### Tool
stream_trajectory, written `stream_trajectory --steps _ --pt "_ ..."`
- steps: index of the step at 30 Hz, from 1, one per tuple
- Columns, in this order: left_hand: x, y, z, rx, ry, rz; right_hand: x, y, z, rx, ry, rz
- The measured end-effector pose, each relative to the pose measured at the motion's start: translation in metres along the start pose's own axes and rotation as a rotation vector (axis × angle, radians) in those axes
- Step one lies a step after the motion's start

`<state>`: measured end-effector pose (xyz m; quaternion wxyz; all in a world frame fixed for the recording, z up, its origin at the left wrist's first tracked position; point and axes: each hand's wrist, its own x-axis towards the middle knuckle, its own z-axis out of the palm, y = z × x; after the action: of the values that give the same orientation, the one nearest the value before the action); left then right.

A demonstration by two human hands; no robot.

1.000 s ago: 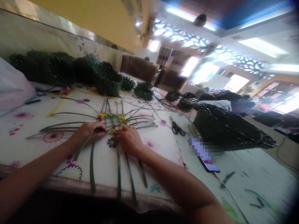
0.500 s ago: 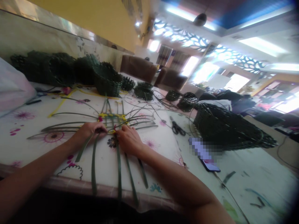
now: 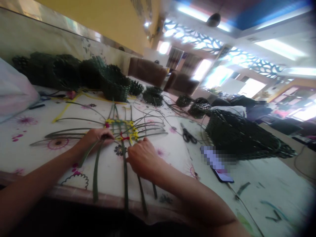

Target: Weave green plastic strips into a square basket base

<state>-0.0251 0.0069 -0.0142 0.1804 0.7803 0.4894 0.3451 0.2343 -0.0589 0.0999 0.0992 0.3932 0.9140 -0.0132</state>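
At the centre of the frame we are early in weaving a basket base (image 3: 122,130): dark green strips crossed flat on the flowered tablecloth (image 3: 29,148), bound with yellow and red cord. Our left hand (image 3: 97,135) presses down on the strips at the weave's left edge, fingers curled over them. Our right hand (image 3: 142,158), just below the weave, is closed in a pinch, seemingly on a strip or cord end; we cannot tell which. We judge the next move needs steady tension while the left hand pins the crossing.
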Motion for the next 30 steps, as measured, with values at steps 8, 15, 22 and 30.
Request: stream_trajectory --steps 8,15,22,30 --pt "0.000 -0.004 0.000 -0.014 -0.007 -0.038 -0.031 -0.019 -0.026 -0.034 -0.147 -0.062" --pt "-0.002 0.002 -0.003 -0.022 -0.001 -0.122 -0.026 -0.024 -0.010 -0.129 -0.205 -0.115" --pt "-0.002 0.011 -0.004 -0.050 -0.005 -0.190 -0.049 -0.038 -0.037 -0.074 -0.203 -0.437" --pt "0.000 0.014 -0.005 -0.012 0.004 -0.227 -0.050 -0.021 -0.005 -0.061 -0.108 -0.460"
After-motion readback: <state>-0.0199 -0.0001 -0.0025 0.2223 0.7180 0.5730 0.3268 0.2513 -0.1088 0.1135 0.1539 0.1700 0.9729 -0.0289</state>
